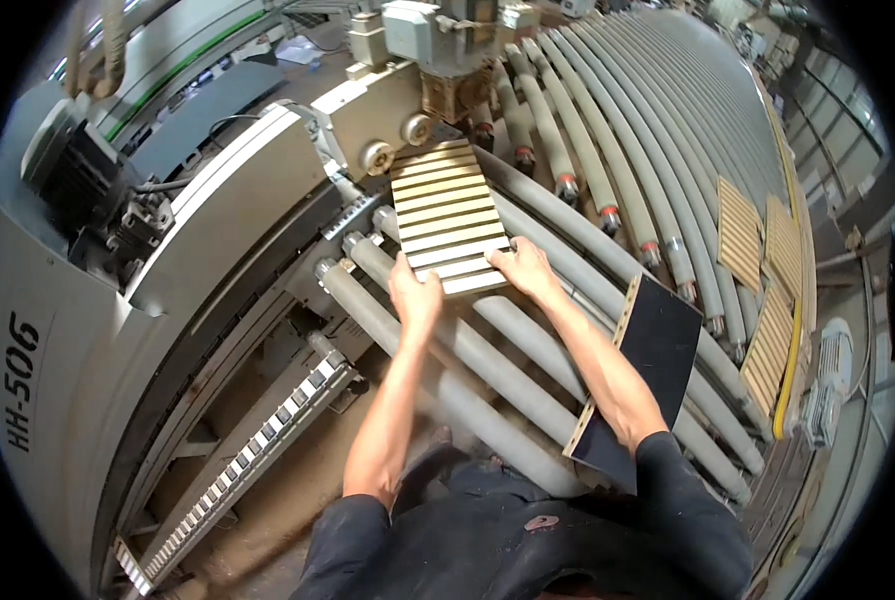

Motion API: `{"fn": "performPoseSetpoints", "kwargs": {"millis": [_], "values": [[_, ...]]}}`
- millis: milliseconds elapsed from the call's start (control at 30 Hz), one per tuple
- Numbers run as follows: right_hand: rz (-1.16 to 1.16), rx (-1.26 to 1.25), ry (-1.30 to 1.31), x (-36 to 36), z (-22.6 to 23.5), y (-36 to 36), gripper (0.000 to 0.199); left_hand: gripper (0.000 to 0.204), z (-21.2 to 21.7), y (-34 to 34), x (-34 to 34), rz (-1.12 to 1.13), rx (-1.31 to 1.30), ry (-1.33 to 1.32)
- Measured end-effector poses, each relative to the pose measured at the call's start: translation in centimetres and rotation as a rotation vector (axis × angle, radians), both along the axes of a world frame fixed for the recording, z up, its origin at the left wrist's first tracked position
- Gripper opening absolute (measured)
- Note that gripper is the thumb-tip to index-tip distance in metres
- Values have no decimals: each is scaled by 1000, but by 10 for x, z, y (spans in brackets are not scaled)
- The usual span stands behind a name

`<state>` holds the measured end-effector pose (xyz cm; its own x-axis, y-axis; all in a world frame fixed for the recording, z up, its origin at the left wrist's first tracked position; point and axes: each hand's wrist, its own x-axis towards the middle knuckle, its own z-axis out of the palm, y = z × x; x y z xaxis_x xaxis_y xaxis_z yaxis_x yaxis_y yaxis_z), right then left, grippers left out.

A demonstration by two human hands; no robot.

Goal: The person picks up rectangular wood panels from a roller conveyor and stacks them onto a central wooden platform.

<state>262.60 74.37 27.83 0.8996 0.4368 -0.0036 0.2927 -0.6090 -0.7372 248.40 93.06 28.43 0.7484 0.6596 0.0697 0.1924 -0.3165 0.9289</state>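
My left hand [415, 293] and my right hand [524, 268] grip the near corners of a striped panel [449, 205], one on each side. Pale wood-coloured bands alternate with dark lines across its face. Thumbs lie on top, while the other fingers are mostly hidden at the edges and underneath. The panel's far end reaches to the machine [217, 225], below two small round wheels [377, 157]. Under my right forearm, a flat dark board [657, 335] with a pale, dotted edge rests across the rollers.
Grey conveyor rollers [502, 375] run beneath the panel, and more rollers [617, 130] extend far right. Several similar striped panels [738, 232] lie on the right side. A slanted rail with light and dark blocks [257, 455] stands at lower left. A motor [77, 165] sits on the machine.
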Motion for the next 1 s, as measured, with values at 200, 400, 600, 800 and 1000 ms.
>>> {"fn": "performPoseSetpoints", "kwargs": {"millis": [200,400,600,800,1000], "values": [[75,200,217,-65,46,-49,61,50,1,11,-48,-325,-1019,-71],[24,439,75,-155,81,-114,58,58,26,-46,-112,-383,-808,-326],[258,1016,99,-150,126,-129,64,49,57,-81,-172,-373,-338,-414],[408,1196,246,-136,93,-91,64,48,66,-128,-206,-279,226,-438],[288,1085,615,-120,77,-111,55,54,52,-158,-209,-288,468,-501]]}}
